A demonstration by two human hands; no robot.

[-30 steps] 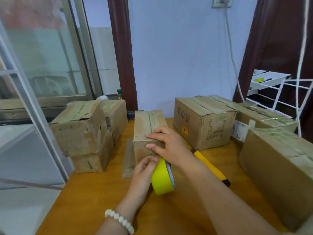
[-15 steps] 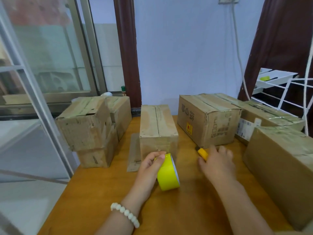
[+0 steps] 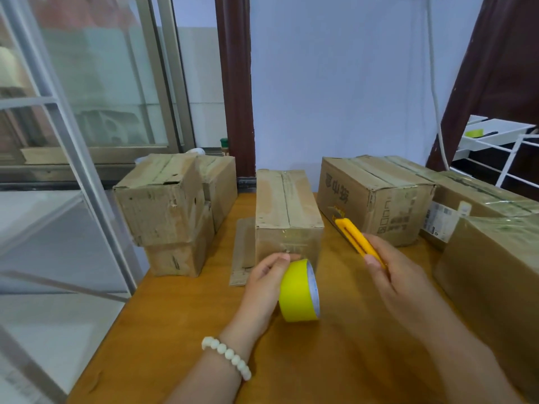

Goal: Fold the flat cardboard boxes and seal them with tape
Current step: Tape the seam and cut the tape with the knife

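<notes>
A narrow folded cardboard box (image 3: 287, 205) stands in the middle of the wooden table (image 3: 180, 339), its top flaps closed along a centre seam. My left hand (image 3: 267, 290) holds a yellow tape roll (image 3: 299, 291) against the box's near face, fingertips touching the cardboard. Clear tape runs from the roll onto that face. My right hand (image 3: 399, 278) grips a yellow utility knife (image 3: 354, 239), lifted off the table to the right of the box, blade end pointing away to the upper left.
Stacked worn boxes (image 3: 169, 211) stand at the left edge, a flat cardboard strip (image 3: 242, 252) beside them. A printed box (image 3: 376, 196), a labelled box (image 3: 478, 202) and a large box (image 3: 495, 275) crowd the right side. A white wire rack (image 3: 507, 153) stands behind.
My right hand left the box top, reached to the knife on the table and lifted it. My left hand stayed at the box's near face with the tape roll.
</notes>
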